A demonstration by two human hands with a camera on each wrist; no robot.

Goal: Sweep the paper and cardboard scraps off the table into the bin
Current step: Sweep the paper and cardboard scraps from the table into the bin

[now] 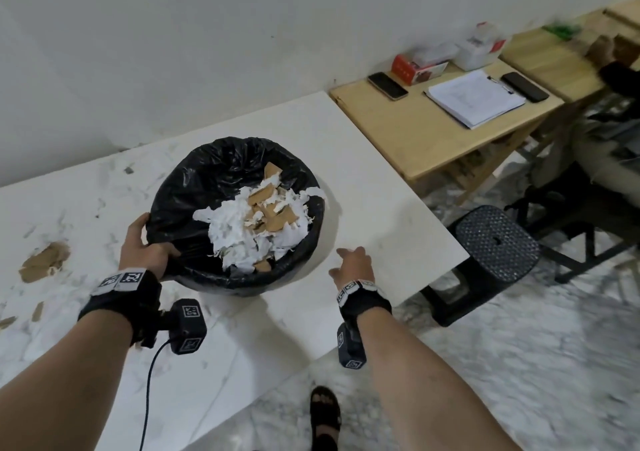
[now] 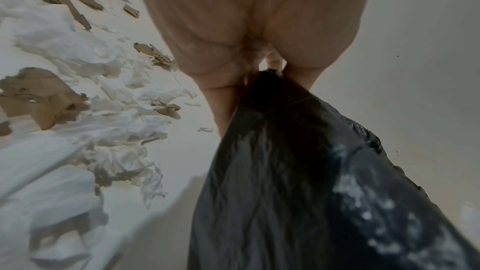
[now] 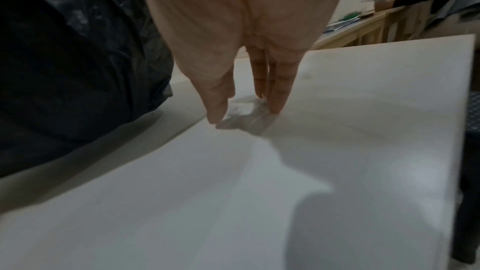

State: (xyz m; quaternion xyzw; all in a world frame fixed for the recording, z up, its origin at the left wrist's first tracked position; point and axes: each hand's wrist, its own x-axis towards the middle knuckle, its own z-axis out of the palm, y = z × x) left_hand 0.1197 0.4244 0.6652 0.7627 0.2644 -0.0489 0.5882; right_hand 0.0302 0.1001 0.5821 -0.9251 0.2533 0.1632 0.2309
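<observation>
A round bin [image 1: 194,187] lined with a black bag stands on the white table [image 1: 381,215], holding torn white paper and brown cardboard scraps [image 1: 263,222]. My left hand [image 1: 145,246] grips the bin's near left rim, thumb inside the bag [image 2: 285,151]. More paper and cardboard scraps [image 2: 85,120] lie on the table to the left of the bin, with a brown cardboard piece [image 1: 43,262] near the left edge. My right hand [image 1: 349,263] is right of the bin with straight fingers [image 3: 279,91], whose tips touch a small pale scrap [image 3: 244,110] on the table.
A wooden table [image 1: 433,139] at the back right carries two phones, a clipboard [image 1: 474,99] and boxes. A black stool [image 1: 495,242] stands off the white table's right corner. Another person's sleeve [image 1: 620,73] shows far right. My sandalled foot [image 1: 323,412] is below the table's edge.
</observation>
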